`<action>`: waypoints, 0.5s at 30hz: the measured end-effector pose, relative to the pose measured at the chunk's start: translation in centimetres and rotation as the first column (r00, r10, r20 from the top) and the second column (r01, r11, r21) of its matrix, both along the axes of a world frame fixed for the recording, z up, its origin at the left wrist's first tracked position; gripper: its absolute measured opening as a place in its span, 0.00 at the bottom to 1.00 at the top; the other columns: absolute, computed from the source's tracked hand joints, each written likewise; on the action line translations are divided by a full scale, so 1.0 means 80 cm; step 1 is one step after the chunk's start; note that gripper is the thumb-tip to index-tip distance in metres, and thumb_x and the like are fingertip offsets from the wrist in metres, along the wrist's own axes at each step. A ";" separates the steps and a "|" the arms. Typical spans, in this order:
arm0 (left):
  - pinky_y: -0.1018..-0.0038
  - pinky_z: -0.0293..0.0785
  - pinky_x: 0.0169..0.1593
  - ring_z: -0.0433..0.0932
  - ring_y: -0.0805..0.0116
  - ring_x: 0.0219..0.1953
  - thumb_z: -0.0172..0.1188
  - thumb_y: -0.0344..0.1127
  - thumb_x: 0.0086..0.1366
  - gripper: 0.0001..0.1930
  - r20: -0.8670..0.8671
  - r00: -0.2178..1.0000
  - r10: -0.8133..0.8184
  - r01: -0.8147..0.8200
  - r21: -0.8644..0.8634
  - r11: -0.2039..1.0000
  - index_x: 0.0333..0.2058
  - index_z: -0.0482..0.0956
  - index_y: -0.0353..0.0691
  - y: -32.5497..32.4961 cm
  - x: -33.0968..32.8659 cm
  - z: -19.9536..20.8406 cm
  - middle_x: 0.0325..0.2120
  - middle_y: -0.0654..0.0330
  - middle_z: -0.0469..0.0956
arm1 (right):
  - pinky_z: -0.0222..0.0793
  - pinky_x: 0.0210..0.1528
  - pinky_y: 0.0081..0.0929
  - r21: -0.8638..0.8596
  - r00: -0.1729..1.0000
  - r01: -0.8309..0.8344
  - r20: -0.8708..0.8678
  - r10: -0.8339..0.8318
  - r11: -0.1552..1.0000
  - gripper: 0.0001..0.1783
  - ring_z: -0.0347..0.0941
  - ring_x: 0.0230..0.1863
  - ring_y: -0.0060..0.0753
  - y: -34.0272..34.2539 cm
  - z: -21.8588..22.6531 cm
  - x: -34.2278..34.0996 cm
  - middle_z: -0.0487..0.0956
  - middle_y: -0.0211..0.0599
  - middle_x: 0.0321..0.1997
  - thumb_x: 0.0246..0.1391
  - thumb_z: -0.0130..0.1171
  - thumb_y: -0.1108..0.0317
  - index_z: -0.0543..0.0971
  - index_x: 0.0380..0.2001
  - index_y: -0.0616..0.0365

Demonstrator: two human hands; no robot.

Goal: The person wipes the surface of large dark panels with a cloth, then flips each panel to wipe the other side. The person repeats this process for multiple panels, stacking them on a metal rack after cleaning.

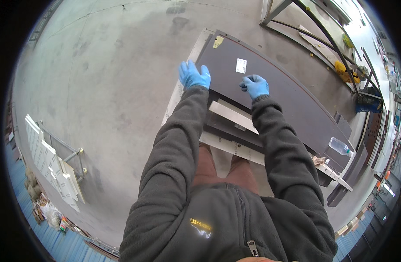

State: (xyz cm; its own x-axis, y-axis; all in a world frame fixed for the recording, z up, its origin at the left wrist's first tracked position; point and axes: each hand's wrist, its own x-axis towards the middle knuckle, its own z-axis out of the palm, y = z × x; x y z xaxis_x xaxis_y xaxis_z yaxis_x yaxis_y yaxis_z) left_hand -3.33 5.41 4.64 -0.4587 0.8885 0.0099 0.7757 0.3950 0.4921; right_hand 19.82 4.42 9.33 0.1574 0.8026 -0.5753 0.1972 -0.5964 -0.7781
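Observation:
A large dark grey panel (279, 89) lies in front of me on a stack of other panels. A white label (241, 65) is on its face, and a yellowish patch (218, 42) marks its far left corner. My left hand (194, 75), in a blue glove, is at the panel's left edge with its fingers and thumb apart. To the right, my right hand (255, 86), also in a blue glove, is over the panel just below the label. Its fingers are curled together, and whatever they may hold is hidden.
A clear plastic bottle (339, 146) lies at the stack's right end, near a light perforated strip (337, 175). A metal rack (314, 26) stands at the far right, with a yellow bag (345, 72). White panels (52, 161) lean on a wheeled frame (65, 148) at left.

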 end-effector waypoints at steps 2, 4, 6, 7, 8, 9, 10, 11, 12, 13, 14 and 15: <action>0.53 0.63 0.71 0.64 0.39 0.70 0.63 0.51 0.66 0.35 -0.006 0.996 -0.087 0.087 -0.065 0.994 0.64 0.73 0.31 0.034 -0.015 -0.019 0.66 0.36 0.69 | 0.81 0.39 0.24 -0.118 0.997 0.047 0.067 -0.040 0.992 0.12 0.84 0.30 0.27 0.051 -0.010 -0.047 0.88 0.38 0.32 0.64 0.63 0.64 0.85 0.40 0.64; 0.53 0.65 0.70 0.67 0.39 0.68 0.61 0.52 0.68 0.35 0.080 0.987 -0.138 0.145 -0.099 0.984 0.64 0.73 0.30 0.052 -0.017 -0.037 0.65 0.35 0.70 | 0.81 0.37 0.26 -0.210 0.987 0.100 0.143 -0.071 0.972 0.13 0.84 0.30 0.27 0.089 -0.020 -0.087 0.88 0.39 0.32 0.64 0.63 0.63 0.84 0.40 0.64; 0.53 0.69 0.67 0.73 0.38 0.64 0.58 0.52 0.70 0.34 0.232 0.962 -0.142 0.170 -0.104 0.980 0.63 0.73 0.28 0.056 -0.017 -0.049 0.62 0.35 0.73 | 0.80 0.36 0.27 -0.234 0.987 0.048 0.160 -0.010 0.971 0.15 0.85 0.30 0.29 0.114 -0.026 -0.114 0.88 0.41 0.32 0.65 0.61 0.62 0.83 0.43 0.66; 0.52 0.74 0.63 0.77 0.39 0.60 0.56 0.52 0.72 0.33 0.209 0.965 -0.156 0.178 -0.091 0.980 0.63 0.73 0.27 0.055 -0.017 -0.052 0.60 0.35 0.75 | 0.80 0.36 0.28 -0.276 0.988 0.071 0.154 -0.029 0.958 0.16 0.85 0.30 0.30 0.125 -0.028 -0.123 0.88 0.42 0.32 0.65 0.61 0.62 0.82 0.44 0.67; 0.52 0.74 0.63 0.77 0.39 0.60 0.56 0.52 0.72 0.33 0.199 0.967 -0.157 0.166 -0.029 0.986 0.63 0.72 0.27 0.055 -0.016 -0.055 0.60 0.35 0.75 | 0.79 0.35 0.28 -0.295 0.991 0.079 0.128 -0.042 0.952 0.17 0.85 0.30 0.30 0.133 -0.028 -0.130 0.89 0.42 0.33 0.65 0.61 0.62 0.82 0.45 0.68; 0.52 0.74 0.63 0.77 0.39 0.60 0.56 0.52 0.72 0.33 0.203 0.967 -0.154 0.165 -0.042 0.985 0.63 0.72 0.27 0.054 -0.016 -0.056 0.60 0.35 0.75 | 0.79 0.35 0.29 -0.328 0.988 0.088 0.152 -0.039 0.941 0.23 0.86 0.30 0.32 0.141 -0.027 -0.133 0.89 0.44 0.34 0.66 0.61 0.61 0.78 0.54 0.71; 0.52 0.74 0.63 0.77 0.39 0.60 0.56 0.52 0.72 0.33 0.207 0.967 -0.149 0.164 -0.054 0.985 0.63 0.72 0.27 0.053 -0.016 -0.056 0.60 0.35 0.75 | 0.79 0.35 0.29 -0.371 0.985 0.122 0.156 -0.068 0.921 0.25 0.86 0.30 0.32 0.146 -0.026 -0.137 0.89 0.44 0.34 0.66 0.61 0.61 0.76 0.57 0.71; 0.53 0.73 0.64 0.76 0.39 0.61 0.55 0.52 0.72 0.34 0.214 0.965 -0.151 0.171 -0.076 0.982 0.65 0.70 0.28 0.053 -0.016 -0.055 0.61 0.35 0.75 | 0.79 0.35 0.30 -0.377 0.984 0.145 0.150 -0.094 0.915 0.27 0.86 0.30 0.32 0.153 -0.025 -0.138 0.89 0.44 0.34 0.66 0.61 0.61 0.74 0.60 0.71; 0.53 0.72 0.65 0.75 0.39 0.62 0.54 0.53 0.73 0.35 0.219 0.964 -0.153 0.177 -0.095 0.980 0.66 0.69 0.28 0.053 -0.017 -0.054 0.61 0.36 0.74 | 0.79 0.35 0.30 -0.379 0.983 0.166 0.142 -0.120 0.910 0.30 0.86 0.30 0.33 0.158 -0.024 -0.141 0.89 0.45 0.34 0.67 0.61 0.61 0.73 0.63 0.72; 0.54 0.71 0.66 0.74 0.40 0.63 0.53 0.53 0.73 0.35 0.226 0.962 -0.154 0.182 -0.105 0.978 0.67 0.67 0.28 0.053 -0.018 -0.052 0.62 0.36 0.74 | 0.80 0.35 0.30 -0.403 0.988 0.132 0.133 -0.084 0.906 0.34 0.86 0.31 0.34 0.164 -0.023 -0.142 0.89 0.45 0.35 0.67 0.61 0.60 0.67 0.69 0.71; 0.54 0.71 0.66 0.74 0.39 0.63 0.53 0.53 0.73 0.35 0.222 0.962 -0.160 0.186 -0.101 0.977 0.67 0.67 0.28 0.054 -0.019 -0.050 0.62 0.36 0.74 | 0.80 0.35 0.30 -0.409 0.988 0.126 0.130 -0.079 0.904 0.34 0.86 0.31 0.34 0.169 -0.023 -0.145 0.89 0.46 0.35 0.67 0.61 0.61 0.68 0.69 0.71; 0.54 0.71 0.66 0.74 0.39 0.63 0.53 0.52 0.73 0.35 0.220 0.962 -0.164 0.187 -0.087 0.978 0.67 0.67 0.28 0.055 -0.020 -0.049 0.62 0.36 0.74 | 0.80 0.35 0.30 -0.414 0.989 0.120 0.126 -0.074 0.902 0.34 0.86 0.31 0.34 0.174 -0.023 -0.148 0.89 0.46 0.36 0.67 0.61 0.61 0.68 0.69 0.71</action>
